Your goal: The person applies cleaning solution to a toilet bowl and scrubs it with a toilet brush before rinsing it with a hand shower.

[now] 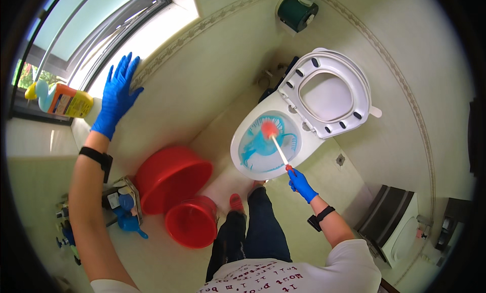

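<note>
Bathroom walls (233, 55) enclose the head view. Right gloved hand (302, 185): fingers wrapped around the toilet brush (279, 150), brush head at the blue-streaked toilet bowl (236, 148). Left gloved hand (117, 98): fingers slightly spread, near spray bottle (71, 101). Red basin (172, 176) and red bucket (190, 226) obstruct left of the legs (266, 222).

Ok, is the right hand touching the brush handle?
Touching: the head view shows the blue-gloved right hand closed around the near end of the brush handle.

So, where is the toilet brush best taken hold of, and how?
Probably by the red grip, from the person's right, as the right hand does: the white shaft slants that way, keeping the brush head at the far end, over the toilet bowl.
</note>
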### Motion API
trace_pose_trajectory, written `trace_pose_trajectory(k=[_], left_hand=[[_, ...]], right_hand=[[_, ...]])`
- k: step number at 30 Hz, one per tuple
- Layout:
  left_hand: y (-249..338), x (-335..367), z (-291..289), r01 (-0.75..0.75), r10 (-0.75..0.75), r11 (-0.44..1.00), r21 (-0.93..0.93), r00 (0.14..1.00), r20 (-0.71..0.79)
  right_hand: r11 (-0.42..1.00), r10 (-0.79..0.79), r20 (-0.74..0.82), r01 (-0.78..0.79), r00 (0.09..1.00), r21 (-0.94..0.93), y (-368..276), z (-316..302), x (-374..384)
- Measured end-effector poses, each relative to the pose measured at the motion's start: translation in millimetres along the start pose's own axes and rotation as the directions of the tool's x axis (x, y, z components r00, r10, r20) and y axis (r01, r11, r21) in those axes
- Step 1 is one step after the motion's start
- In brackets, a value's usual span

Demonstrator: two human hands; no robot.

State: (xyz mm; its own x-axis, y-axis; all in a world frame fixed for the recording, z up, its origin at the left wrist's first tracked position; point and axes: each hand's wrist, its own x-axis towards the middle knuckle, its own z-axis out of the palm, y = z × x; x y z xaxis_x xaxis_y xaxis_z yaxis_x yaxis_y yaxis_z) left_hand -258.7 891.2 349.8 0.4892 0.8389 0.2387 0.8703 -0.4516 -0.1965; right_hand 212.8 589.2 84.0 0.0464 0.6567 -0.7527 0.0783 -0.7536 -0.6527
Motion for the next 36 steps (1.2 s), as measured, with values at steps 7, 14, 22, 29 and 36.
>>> trace_pose_trajectory(k=[7,14,22,29,36], left_hand=[[-31,-16,4,-0.008,0.008,1.0,0.015,1.0,-0.017],[-30,-4,17,-0.068,0.062,0.996,-0.053,0.992,-0.108],[-23,1,22,-0.022,0.02,0.998,-0.05,0.999,-0.05],[-39,-24,5,0.036,-0.036,0.999,0.008,0.999,-0.018],[-17,4,18,0.031,-0.031,0.999,-0.042,0.999,-0.005]], right_hand=[[0.791,0.219,0.041,-0.153,0.975,-0.592,13,62,12],[0.968,0.109,-0.019,-0.111,0.994,-0.225,42,96,107],[0.902,0.323,0.331,-0.182,0.887,-0.391,-8,114,74],[0.94,0.306,0.339,-0.226,0.889,-0.256,-3,148,78],[0.376,0.322,0.365,-0.472,0.874,0.798,36,127,214]])
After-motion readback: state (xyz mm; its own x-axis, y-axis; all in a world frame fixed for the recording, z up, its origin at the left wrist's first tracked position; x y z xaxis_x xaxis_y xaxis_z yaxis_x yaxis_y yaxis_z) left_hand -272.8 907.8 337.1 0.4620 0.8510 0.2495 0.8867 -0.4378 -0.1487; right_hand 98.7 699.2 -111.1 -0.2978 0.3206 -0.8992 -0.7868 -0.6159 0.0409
